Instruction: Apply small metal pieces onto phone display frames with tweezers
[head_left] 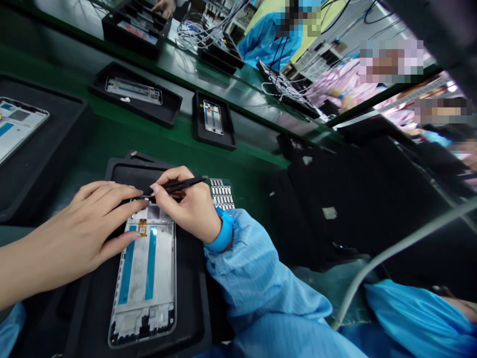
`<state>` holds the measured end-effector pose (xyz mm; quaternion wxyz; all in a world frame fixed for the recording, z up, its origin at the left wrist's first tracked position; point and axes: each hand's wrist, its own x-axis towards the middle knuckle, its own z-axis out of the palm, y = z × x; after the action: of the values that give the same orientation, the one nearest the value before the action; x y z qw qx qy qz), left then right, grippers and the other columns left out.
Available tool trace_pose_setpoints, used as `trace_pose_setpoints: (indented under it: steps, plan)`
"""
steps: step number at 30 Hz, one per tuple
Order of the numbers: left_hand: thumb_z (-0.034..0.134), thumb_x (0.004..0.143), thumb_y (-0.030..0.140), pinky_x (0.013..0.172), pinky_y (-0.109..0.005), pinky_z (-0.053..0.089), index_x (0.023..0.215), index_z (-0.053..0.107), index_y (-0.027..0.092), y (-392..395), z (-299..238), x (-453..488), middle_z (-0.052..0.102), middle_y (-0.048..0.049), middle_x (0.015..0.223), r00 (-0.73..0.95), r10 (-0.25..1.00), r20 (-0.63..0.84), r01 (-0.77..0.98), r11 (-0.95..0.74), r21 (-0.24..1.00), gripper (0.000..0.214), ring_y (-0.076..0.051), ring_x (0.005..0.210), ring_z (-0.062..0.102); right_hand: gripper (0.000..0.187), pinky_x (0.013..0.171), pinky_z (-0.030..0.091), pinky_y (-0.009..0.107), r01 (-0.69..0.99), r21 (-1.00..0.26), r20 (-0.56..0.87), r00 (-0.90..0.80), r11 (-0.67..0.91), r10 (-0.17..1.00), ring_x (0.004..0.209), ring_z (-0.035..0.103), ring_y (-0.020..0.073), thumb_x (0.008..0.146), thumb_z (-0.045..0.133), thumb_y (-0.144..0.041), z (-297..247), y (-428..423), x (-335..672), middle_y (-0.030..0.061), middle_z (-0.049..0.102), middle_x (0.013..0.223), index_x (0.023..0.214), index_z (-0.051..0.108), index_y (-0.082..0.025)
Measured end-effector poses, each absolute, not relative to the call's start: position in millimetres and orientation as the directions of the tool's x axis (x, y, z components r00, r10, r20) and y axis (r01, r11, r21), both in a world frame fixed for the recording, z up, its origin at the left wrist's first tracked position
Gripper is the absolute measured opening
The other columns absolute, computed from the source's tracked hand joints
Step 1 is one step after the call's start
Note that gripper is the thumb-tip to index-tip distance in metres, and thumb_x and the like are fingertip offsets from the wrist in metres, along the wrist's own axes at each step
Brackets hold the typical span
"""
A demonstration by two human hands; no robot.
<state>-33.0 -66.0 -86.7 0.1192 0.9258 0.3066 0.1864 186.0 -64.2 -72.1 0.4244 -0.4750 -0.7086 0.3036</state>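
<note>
A white phone frame (145,278) with two blue strips lies in a black tray (186,318) in front of me. My left hand (93,223) rests flat on the frame's upper left edge, fingers stretched out. My right hand (186,204) pinches black tweezers (175,186), whose tips meet the frame's top edge beside my left fingertips. A small orange part (142,227) sits on the frame just below. A sheet of small parts (222,193) lies to the right of my right hand.
Further black trays with phone frames (134,90) (213,117) sit on the green conveyor (112,134); another tray (22,149) is at the left. Black trays (354,209) are stacked to the right. Other people in blue and pink coats work across the line, amid cables.
</note>
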Motion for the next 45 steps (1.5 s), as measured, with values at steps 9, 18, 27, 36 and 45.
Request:
trace_pose_setpoints:
  steps: [9,18,27,36,45]
  plan:
    - [0.045,0.098,0.049,0.102,-0.048,0.036,0.132,0.056,0.023,-67,-85,-35,0.061,-0.0086,0.131,0.753,0.603,0.266,0.521,-0.791,0.320,0.044,-0.030,0.122,0.053,0.003,0.071,0.053,0.024,0.515,-0.751,0.314,-0.273,0.414,0.909,0.072,0.065,0.0114,0.090,0.055,-0.024,-64,-61,185,-0.0008,0.066,0.084,0.089,0.054,-0.022]
    - [0.045,0.099,0.049,0.100,-0.051,0.038,0.134,0.055,0.020,-67,-86,-35,0.061,-0.0107,0.128,0.762,0.587,0.273,0.505,-0.803,0.316,0.046,-0.032,0.121,0.053,0.003,0.072,0.050,0.023,0.565,-0.669,0.256,-0.434,0.483,0.864,0.072,0.062,0.0112,0.088,0.054,-0.019,-46,-50,185,-0.0019,0.062,0.083,0.088,0.051,-0.021]
    - [0.049,0.095,0.056,0.104,-0.056,0.042,0.139,0.052,0.026,-72,-83,-39,0.056,-0.0097,0.138,0.757,0.610,0.235,0.540,-0.786,0.301,0.054,-0.035,0.128,0.048,0.010,0.071,0.053,0.025,0.465,-0.816,0.236,-0.274,0.343,0.932,0.072,0.066,0.0119,0.088,0.062,-0.028,-64,-52,192,-0.0020,0.064,0.080,0.084,0.055,-0.021]
    - [0.050,0.095,0.054,0.107,-0.057,0.042,0.139,0.051,0.023,-74,-85,-39,0.054,-0.0122,0.137,0.765,0.588,0.264,0.527,-0.806,0.268,0.054,-0.034,0.129,0.048,0.019,0.061,0.055,0.024,0.387,-0.880,0.211,-0.200,0.275,0.957,0.064,0.067,0.0112,0.087,0.066,-0.039,-73,-58,192,-0.0020,0.067,0.077,0.087,0.060,-0.021]
    - [0.050,0.095,0.052,0.106,-0.056,0.040,0.138,0.053,0.018,-74,-83,-36,0.057,-0.0143,0.132,0.762,0.582,0.284,0.521,-0.811,0.266,0.055,-0.035,0.125,0.050,0.012,0.075,0.056,0.024,0.508,-0.732,0.359,-0.279,0.454,0.891,0.080,0.069,0.0129,0.091,0.064,-0.033,-72,-61,187,0.0011,0.071,0.090,0.086,0.062,-0.022]
